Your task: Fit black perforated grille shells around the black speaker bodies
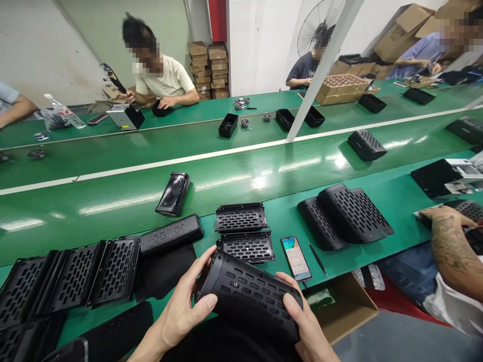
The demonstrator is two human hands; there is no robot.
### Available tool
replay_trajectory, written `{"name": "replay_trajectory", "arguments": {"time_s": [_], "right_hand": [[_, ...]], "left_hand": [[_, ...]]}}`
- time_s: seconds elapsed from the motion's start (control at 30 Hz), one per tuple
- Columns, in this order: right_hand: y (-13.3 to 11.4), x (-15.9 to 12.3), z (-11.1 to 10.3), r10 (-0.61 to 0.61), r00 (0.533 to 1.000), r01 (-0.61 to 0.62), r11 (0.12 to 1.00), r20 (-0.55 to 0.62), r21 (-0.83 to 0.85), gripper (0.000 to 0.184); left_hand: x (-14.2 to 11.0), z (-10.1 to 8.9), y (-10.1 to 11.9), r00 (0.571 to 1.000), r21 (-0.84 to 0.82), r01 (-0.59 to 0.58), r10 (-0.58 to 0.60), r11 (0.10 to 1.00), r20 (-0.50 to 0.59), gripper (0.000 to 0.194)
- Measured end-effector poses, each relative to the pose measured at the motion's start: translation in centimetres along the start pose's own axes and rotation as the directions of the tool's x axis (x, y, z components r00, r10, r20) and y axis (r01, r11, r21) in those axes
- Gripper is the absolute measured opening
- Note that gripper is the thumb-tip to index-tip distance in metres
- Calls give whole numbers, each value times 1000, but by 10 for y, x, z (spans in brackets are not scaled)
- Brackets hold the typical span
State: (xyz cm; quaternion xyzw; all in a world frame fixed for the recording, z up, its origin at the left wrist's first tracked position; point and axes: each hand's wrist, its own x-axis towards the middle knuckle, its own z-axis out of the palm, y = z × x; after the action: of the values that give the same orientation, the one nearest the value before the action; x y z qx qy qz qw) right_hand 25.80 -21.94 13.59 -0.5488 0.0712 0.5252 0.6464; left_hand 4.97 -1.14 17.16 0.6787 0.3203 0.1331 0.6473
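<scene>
— Two hands on one part: the left hand [181, 306] cups the near-left end of the black perforated speaker shell [247, 296], thumb pressed on its face and fingers curled round the end; the right hand [302, 322] clasps the lower-right end, thumb on top.

— Which way does it lie?

— Its long axis runs from upper left down to lower right, held just off the bench's near edge, over the person's lap. Both hands are on it, one at each end; neither is nearer.

— What sits just past it on the bench [279, 216]?

— Two flat grille panels [243, 231], one behind the other, almost touching the shell's far side. A phone [296, 258] and a pen [317, 259] lie to their right, near the edge. To the left, a row of grille panels [71, 279] leans along the near edge, with a long covered speaker [171, 234] beside them.

— Open room?

— Bare green between the phone and the curved grille stack [345, 216] at right. Farther out, the conveyor belt [113, 201] carries a lone speaker body [173, 193]. A co-worker's arm [451, 246] rests at the bench's right end; other workers sit across the far bench.
</scene>
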Motion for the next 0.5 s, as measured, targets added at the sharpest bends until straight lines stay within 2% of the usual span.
{"name": "replay_trajectory", "arguments": {"time_s": [0.1, 0.23, 0.37, 0.5], "right_hand": [[-2, 0, -1, 35, 999, -35, 999, -19, 23, 79], [-4, -2, -4, 110, 994, -109, 992, -26, 64, 80], [-5, -5, -3, 113, 993, -109, 989, -29, 104, 81], [-7, -8, -2, 156, 987, -150, 977, -29, 149, 75]], "left_hand": [[8, -2, -1, 1000, 55, -13, 13, 998, -5, 91], [17, -2, 4, 998, 88, 17, -23, 996, 64, 100], [22, 6, 8, 999, 115, -39, 38, 993, 13, 94], [26, 12, 13, 1000, 123, -21, 22, 992, -9, 107]]}}
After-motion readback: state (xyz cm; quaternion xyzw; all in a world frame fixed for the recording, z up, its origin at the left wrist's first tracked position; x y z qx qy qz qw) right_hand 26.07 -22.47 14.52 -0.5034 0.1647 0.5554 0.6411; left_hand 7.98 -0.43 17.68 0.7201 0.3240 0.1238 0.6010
